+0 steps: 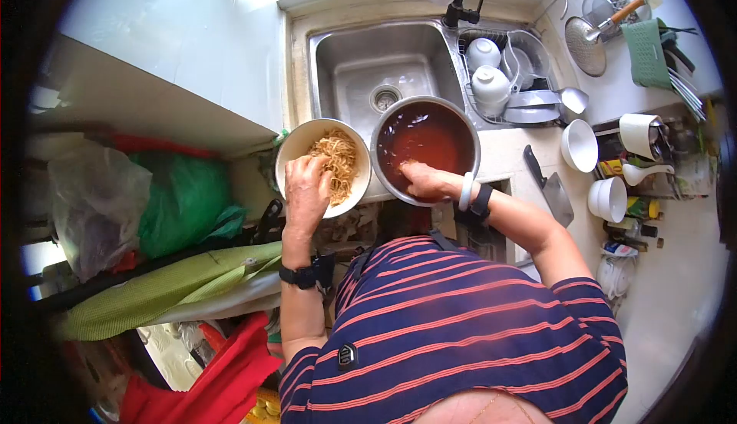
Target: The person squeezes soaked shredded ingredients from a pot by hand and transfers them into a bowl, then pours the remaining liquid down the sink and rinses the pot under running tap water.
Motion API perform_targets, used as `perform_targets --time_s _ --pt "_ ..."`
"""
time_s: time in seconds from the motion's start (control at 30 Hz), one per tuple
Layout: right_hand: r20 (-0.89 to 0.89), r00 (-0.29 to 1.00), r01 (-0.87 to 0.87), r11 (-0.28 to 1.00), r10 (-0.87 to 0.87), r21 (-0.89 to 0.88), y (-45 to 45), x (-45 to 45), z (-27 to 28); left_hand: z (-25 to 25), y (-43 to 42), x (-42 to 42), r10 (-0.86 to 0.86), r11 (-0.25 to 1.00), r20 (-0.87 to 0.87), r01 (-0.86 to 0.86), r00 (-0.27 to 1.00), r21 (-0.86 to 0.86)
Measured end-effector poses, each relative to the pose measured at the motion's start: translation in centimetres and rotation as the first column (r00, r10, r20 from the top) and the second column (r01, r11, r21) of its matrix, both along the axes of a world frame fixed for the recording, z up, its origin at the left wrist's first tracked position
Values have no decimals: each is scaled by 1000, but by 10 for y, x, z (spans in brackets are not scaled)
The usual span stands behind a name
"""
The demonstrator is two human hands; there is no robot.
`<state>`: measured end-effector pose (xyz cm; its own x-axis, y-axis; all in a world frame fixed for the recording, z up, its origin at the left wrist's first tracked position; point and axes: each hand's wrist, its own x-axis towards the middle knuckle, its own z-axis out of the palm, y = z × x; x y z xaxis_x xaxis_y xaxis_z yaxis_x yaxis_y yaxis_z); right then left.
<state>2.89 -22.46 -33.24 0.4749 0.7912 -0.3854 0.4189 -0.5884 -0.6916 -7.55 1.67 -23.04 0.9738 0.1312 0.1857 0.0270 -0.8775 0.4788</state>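
Note:
A white bowl (294, 148) at the counter's front edge holds a heap of thin, light-brown soaked strands (338, 159). My left hand (309, 186) reaches over its left side, fingers curled into the strands, fingertips partly hidden. To the right, a round metal pot (474, 132) holds reddish-brown liquid (430, 136). Over the pot's front rim comes my right hand (424, 182), its fingers drawn together and dipped in the liquid. Whatever those fingers hold is too hidden to name.
Behind the pot lies a steel sink (338, 63) with a black faucet (463, 13). A dish rack (468, 44) with white bowls stands right of it. A cleaver (554, 197) lies near the right counter edge, beside stacked white bowls (610, 197). Plastic bags (184, 201) hang left.

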Motion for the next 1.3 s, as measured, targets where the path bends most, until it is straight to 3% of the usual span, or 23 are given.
perform_targets --time_s 0.07,0.2,0.37,0.47,0.57,0.6,0.7,0.83,0.9,0.93,1.03,1.17,1.3 --pt "-24 1000 16 997 -18 -79 -3 -4 10 0 -9 5 -41 999 13 42 999 -30" --pt "17 999 -35 997 36 -67 -24 -11 5 -4 -40 15 -165 977 25 167 986 -131" --pt "-85 996 20 988 -7 151 -44 -20 29 -18 -81 36 -365 912 -93 335 927 -237" --pt "-32 999 -7 987 12 159 -52 -22 38 -42 -101 50 -422 895 -136 388 896 -218" --pt "27 1000 -15 982 10 186 -59 -24 48 -57 -114 65 -383 923 -164 372 909 -95" --pt "27 1000 -12 982 7 188 -61 -24 53 -60 -117 71 -366 929 -287 365 885 -59" --pt "-18 1000 10 993 -8 116 -68 -21 60 -82 -123 82 -286 950 -295 310 912 36" --pt "131 987 81 994 -90 76 -72 -13 48 -85 -126 89 -286 941 -383 334 879 63" --pt "408 898 112 983 -164 148 -72 -5 37 -87 -128 92 -283 938 -402 339 871 74" --pt "408 903 122 991 -131 50 -70 3 37 -85 -128 94 -282 935 -419 345 863 81" --pt "502 846 174 983 -176 52 -65 15 29 -78 -129 96 -289 916 -451 380 845 125" --pt "563 813 162 986 -149 28 -56 28 21 -88 -126 108 -308 892 -547 436 778 118" --pt "450 890 181 966 -81 -186 -47 42 14 -96 -128 112 -335 878 -432 444 837 178"
